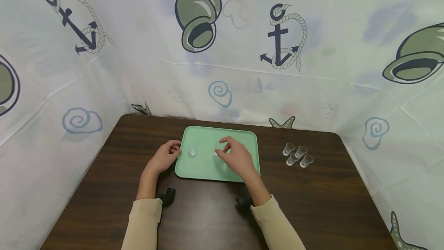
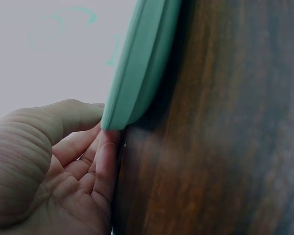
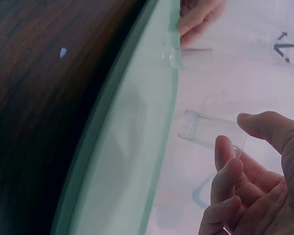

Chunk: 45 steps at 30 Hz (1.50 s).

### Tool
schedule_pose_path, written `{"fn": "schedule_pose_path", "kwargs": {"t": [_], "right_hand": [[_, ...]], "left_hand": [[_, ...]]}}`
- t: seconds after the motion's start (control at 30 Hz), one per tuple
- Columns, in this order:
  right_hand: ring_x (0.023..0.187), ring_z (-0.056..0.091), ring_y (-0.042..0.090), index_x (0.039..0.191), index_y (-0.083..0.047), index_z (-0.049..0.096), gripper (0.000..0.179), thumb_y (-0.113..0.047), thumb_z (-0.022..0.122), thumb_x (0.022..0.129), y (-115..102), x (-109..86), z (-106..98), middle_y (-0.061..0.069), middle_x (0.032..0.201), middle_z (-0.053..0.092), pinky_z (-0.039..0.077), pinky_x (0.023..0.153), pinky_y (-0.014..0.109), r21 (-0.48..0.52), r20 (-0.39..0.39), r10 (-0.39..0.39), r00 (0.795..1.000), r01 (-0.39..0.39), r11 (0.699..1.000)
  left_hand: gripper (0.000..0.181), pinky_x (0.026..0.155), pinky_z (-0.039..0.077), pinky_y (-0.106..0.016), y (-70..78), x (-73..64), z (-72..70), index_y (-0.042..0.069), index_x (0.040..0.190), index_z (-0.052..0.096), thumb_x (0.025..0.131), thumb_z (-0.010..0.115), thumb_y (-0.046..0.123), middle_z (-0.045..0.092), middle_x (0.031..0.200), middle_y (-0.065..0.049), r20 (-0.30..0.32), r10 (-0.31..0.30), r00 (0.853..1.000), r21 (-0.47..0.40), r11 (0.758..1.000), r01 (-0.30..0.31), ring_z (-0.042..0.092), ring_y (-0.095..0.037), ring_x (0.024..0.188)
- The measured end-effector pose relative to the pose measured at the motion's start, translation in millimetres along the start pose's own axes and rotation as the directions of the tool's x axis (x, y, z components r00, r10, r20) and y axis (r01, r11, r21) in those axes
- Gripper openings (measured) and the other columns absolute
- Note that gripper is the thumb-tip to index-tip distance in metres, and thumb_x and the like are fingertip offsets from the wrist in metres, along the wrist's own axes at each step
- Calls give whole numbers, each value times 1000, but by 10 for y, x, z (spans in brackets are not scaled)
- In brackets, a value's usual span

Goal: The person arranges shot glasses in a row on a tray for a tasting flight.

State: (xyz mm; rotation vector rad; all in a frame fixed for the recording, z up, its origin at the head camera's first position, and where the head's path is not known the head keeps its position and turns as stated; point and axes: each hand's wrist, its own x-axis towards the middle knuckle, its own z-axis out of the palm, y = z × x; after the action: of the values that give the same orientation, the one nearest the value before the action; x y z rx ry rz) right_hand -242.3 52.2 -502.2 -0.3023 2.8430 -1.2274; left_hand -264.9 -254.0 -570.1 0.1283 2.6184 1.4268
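A green tray [image 1: 204, 169] lies on the brown table. At its left edge, my left hand [image 1: 162, 158] pinches the rim between thumb and fingers, as the left wrist view shows from close up. My right hand [image 1: 238, 158] is over the middle of the tray. Thumb and fingertips there hold a small clear shot glass [image 3: 208, 128] near its rim; in the right wrist view its base appears raised off the tray. Another clear shot glass [image 1: 192, 151] stands on the tray's left part, close to my left hand.
To the right of the tray, several more clear shot glasses [image 1: 300, 152] stand grouped on the dark wooden table [image 1: 333, 203]. A white patterned cloth [image 1: 243, 88] hangs behind and beside the table. In the right wrist view, a small pale speck [image 3: 62, 52] lies on the wood.
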Motion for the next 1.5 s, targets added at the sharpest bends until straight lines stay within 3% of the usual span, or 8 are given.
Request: {"fn": "schedule_pose_path", "kwargs": {"t": [0.4, 0.97, 1.5], "right_hand": [[66, 61, 12, 137, -21, 70, 41, -41, 74, 101, -79, 157, 184, -6, 96, 75, 49, 61, 34, -83, 64, -37, 997, 42, 996], [63, 61, 9, 138, -21, 70, 42, -40, 75, 102, -130, 269, 347, -6, 96, 77, 48, 54, 30, -176, 122, -63, 991, 84, 981], [66, 61, 8, 138, -24, 69, 40, -40, 74, 102, -147, 353, 432, -7, 96, 77, 49, 57, 29, -173, 130, -56, 990, 78, 982]], "left_hand": [[45, 101, 50, -47, -7, 45, 66, -3, 153, 51, 113, 57, 16, 61, 130, -21, 9, 8, 1000, -5, 1000, -8, 60, -33, 119], [45, 101, 50, -47, 16, 14, 18, -3, 154, 50, 113, 56, 17, 60, 130, -21, 17, 9, 1000, 5, 1000, -9, 60, -33, 118], [46, 100, 50, -47, 7, 2, -27, -3, 154, 49, 113, 55, 17, 59, 130, -21, 14, 1, 1000, 5, 1000, -1, 60, -33, 118]]}}
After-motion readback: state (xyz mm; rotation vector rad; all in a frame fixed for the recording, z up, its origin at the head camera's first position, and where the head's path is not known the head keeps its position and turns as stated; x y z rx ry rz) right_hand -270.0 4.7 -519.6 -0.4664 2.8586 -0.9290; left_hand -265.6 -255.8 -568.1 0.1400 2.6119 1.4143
